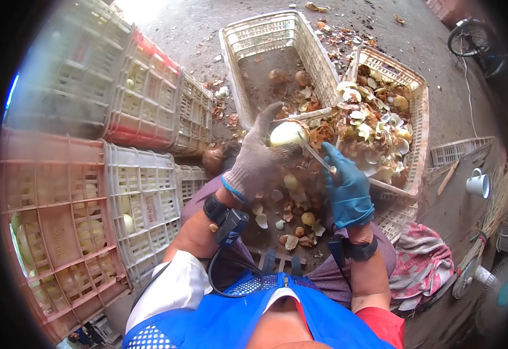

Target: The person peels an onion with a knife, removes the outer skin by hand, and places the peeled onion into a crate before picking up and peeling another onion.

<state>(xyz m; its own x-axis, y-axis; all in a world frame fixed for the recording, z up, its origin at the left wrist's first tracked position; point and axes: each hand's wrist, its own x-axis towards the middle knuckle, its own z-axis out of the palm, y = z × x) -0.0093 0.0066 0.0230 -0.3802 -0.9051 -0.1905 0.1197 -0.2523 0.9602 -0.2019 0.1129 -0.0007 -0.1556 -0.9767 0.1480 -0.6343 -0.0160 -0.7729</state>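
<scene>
Grey-gloved left hand (254, 160) clamps a pale, round peeled onion (286, 134); blue-gloved right hand (347, 189) grips a thin metal knife (315, 154), blade angled up-left onto it.

The grey knitted glove on the left hand (254, 160) hid much of the pale peeled onion (286, 134), and the thin knife blade (315, 154) was blurred.

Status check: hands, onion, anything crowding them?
Left hand gripping peeled onion. Right hand holding knife, blade at onion. Crate of peelings close behind; loose skins below.
</scene>
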